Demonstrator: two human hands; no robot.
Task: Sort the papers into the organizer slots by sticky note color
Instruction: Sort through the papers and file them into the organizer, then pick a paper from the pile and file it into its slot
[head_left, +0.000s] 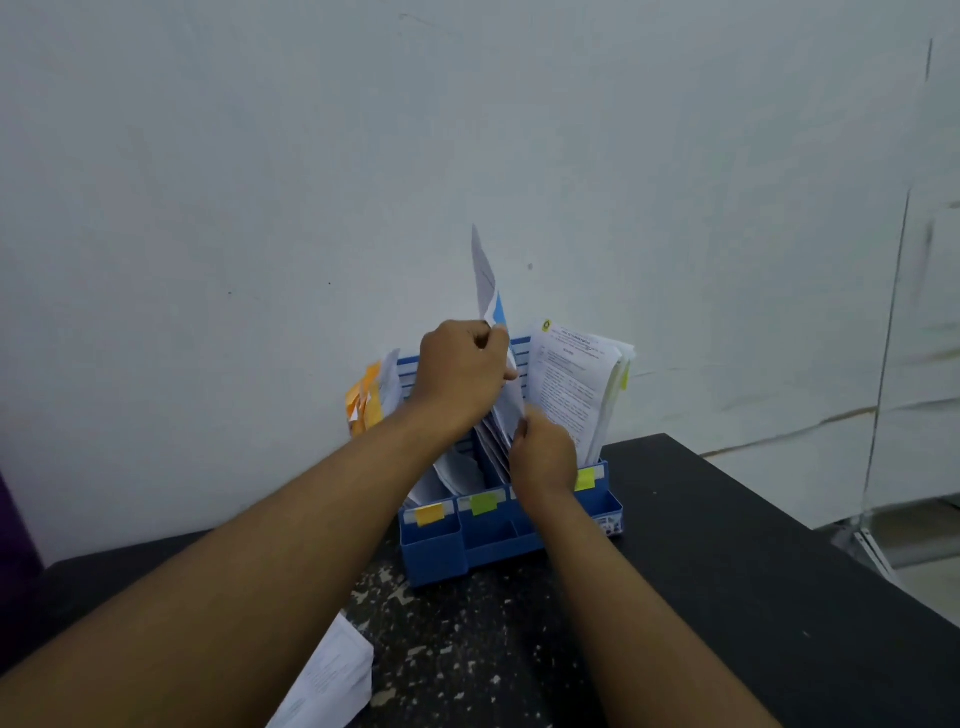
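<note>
A pale wall stands behind a dark, speckled tabletop. A blue organizer sits at the tabletop's 12 o'clock edge, against the wall. Its front carries an orange tab, a green tab and a yellow tab; a fourth appears hidden behind the right wrist. Loose papers lie at 7 o'clock.

The left hand is closed in a fist, pinching the upper part of a sheet bearing a blue sticky note. The sheet stands nearly upright above the slot between the green and yellow ones. The right hand, fingers curled closed, grips the sheet's lower edge at the slot mouth. Printed pages fill the yellow slot at 1 o'clock; orange-flagged papers lean at 10 o'clock.

Procedure, as judged: keep the sheet vertical, guide the lower edge past the papers already filed, and lower it without buckling. Release the upper pinch only once the sheet seats.
</note>
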